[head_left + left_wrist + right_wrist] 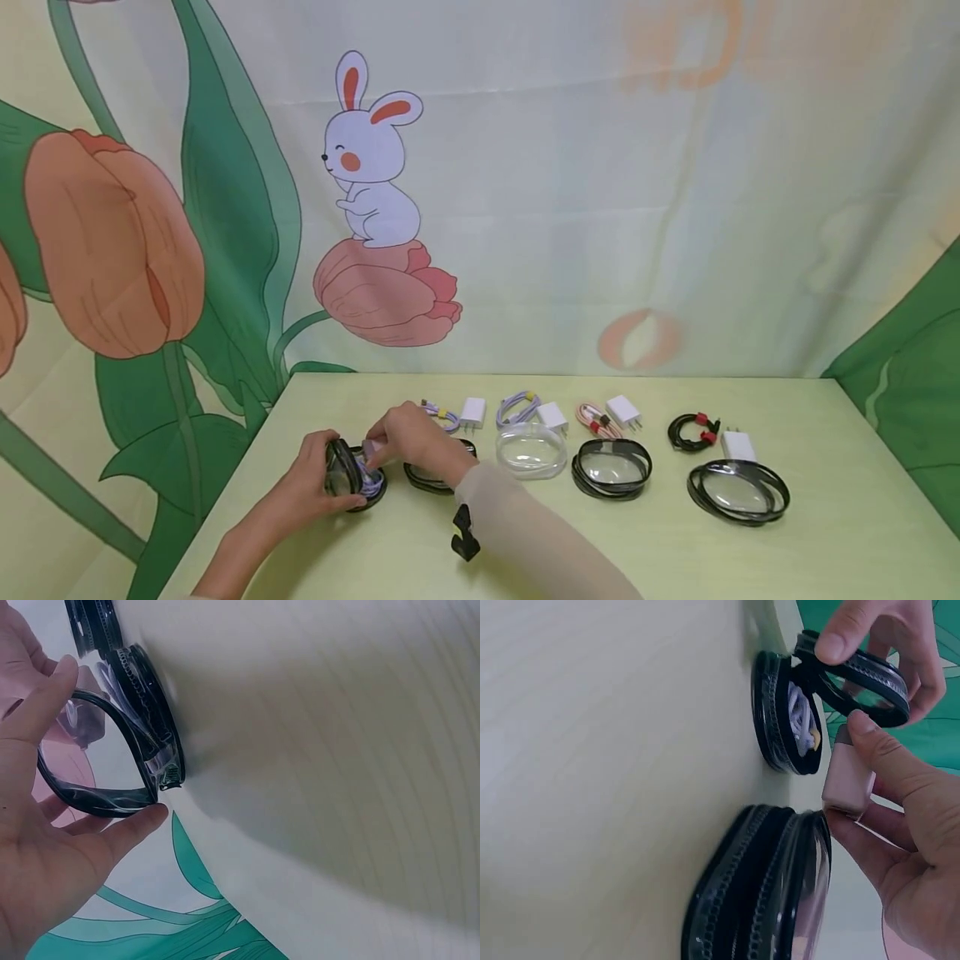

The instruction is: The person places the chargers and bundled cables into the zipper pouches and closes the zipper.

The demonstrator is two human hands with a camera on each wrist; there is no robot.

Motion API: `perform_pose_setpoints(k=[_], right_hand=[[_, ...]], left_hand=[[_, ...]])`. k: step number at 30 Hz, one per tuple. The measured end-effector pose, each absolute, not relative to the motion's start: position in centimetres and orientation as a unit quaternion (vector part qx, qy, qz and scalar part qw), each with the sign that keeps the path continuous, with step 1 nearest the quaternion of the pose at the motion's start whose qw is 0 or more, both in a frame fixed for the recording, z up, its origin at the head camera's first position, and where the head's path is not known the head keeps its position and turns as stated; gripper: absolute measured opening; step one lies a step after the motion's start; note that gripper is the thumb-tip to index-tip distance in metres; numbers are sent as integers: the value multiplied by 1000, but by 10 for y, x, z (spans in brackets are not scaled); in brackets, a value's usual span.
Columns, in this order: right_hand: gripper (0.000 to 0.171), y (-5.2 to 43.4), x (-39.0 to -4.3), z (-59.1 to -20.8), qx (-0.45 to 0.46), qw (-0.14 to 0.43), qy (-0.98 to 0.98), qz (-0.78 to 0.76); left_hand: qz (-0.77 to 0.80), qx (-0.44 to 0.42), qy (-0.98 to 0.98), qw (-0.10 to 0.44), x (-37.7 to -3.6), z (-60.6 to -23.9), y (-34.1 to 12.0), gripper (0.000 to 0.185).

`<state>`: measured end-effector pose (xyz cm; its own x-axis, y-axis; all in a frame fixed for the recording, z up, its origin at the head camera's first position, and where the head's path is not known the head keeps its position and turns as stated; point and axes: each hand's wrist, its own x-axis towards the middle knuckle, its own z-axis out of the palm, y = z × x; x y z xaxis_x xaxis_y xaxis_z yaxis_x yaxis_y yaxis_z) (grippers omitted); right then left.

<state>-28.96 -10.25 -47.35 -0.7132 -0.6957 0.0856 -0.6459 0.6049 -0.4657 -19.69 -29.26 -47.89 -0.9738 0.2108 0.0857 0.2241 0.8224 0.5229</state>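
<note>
My left hand point(322, 468) point(109, 742) pinches the raised lid point(97, 799) of a small round clear case with a black zip rim point(358, 482) point(784, 712), near the table's front left. A coiled purple cable point(804, 720) lies inside its base. My right hand point(397, 440) point(855, 771) grips a small pale charger plug point(372, 451) point(845, 791) just at the case's opening. Right behind that hand lies a second black-rimmed case point(431, 479) point(765, 900), zipped closed.
Further right on the pale green table point(825, 533) lie a clear case point(531, 451) and two black-rimmed cases point(611, 467) point(738, 492). Behind them sit bundled cables, purple point(517, 407), pink point(595, 419) and black point(693, 432), with white chargers point(473, 410). A printed backdrop hangs behind.
</note>
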Motion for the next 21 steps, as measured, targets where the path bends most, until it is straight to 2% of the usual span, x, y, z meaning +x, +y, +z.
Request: perform_pose_setpoints(k=[5, 12, 21], right_hand=[[35, -108, -285, -478, -369, 46, 899, -231], [16, -113, -281, -485, -382, 45, 900, -206], [28, -117, -278, -480, -371, 63, 902, -212]], left_hand=[[-281, -117, -953, 16, -197, -479, -292, 101], [-281, -124, -952, 19, -197, -478, -290, 99], [-283, -127, -951, 20, -196, -479, -292, 100]])
